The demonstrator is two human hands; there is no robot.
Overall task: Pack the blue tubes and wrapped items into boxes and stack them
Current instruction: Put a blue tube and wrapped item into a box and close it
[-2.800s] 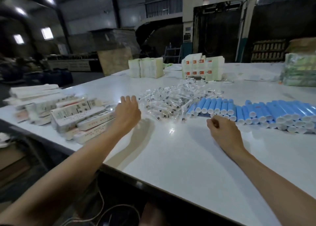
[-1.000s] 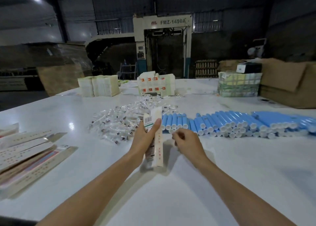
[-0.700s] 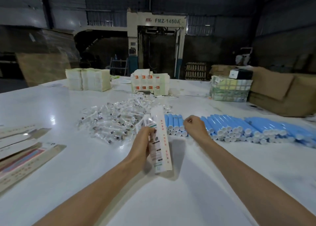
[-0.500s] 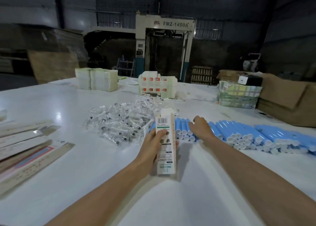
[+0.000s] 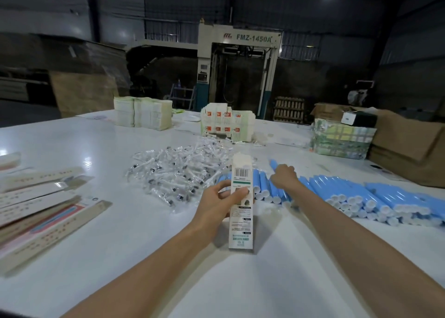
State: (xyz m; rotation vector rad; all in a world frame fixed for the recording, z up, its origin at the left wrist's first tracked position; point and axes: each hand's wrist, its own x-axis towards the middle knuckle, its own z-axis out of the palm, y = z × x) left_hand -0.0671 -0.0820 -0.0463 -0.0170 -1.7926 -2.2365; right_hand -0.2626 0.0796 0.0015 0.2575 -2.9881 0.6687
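Upright, tall white barcoded box [image 5: 241,223] gripped in left hand [image 5: 216,208], right hand [image 5: 284,176] round a blue tube [image 5: 273,164].

Upright white box [image 5: 241,226] – blue tubes [image 5: 361,197], wrapped items [image 5: 175,173] behind

A glossy, smooth white table [image 5: 79,139] mirrors the ceiling lights. The upright carton [image 5: 241,211] is matt printed paperboard. The blue tubes [image 5: 385,197] look like smooth plastic with a soft sheen, the wrapped items [image 5: 173,170] lie in clear, crinkled, glinting film, and the cardboard boxes [image 5: 409,144] are dull brown.
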